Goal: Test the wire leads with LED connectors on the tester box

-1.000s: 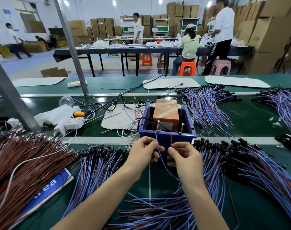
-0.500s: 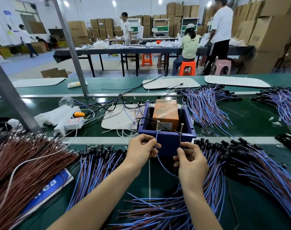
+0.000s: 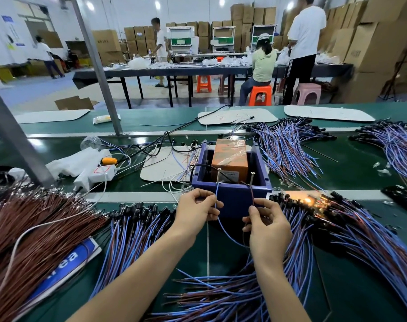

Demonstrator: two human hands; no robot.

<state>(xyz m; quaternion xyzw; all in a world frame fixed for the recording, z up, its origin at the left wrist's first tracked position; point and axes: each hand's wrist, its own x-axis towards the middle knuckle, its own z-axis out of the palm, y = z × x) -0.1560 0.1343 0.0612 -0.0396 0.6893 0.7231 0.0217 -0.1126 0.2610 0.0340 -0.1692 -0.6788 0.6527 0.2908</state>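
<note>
left hand [image 3: 196,211]: thumb and forefinger pinch the blue wire [image 3: 223,228] just in front of the tester box, the other fingers curled under.
right hand [image 3: 268,223]: fingertips pinch the thin brown wire [image 3: 252,194], held upright against the box's near wall.
tester box [image 3: 235,198]: dark blue, open on top, standing on the green belt [image 3: 351,173] straight ahead of both hands; an orange block [image 3: 230,159] wrapped in clear tape sits inside.
screw posts: the left screw [image 3: 218,175] and the right screw [image 3: 252,178] stand up at the near rim; the blue wire's end reaches the foot of the left one, the brown wire's end the foot of the right one.
lit led [image 3: 308,201]: glows orange among the black connectors just right of the box.
lead piles: blue-and-brown leads fan out left of the arms [image 3: 132,231], right of them [image 3: 360,233] and below the wrists [image 3: 221,296].
brown wire heap [image 3: 35,228]: far left, partly over a blue-and-white sheet [image 3: 65,263].
power strip [image 3: 95,175]: white, left of the box.
</note>
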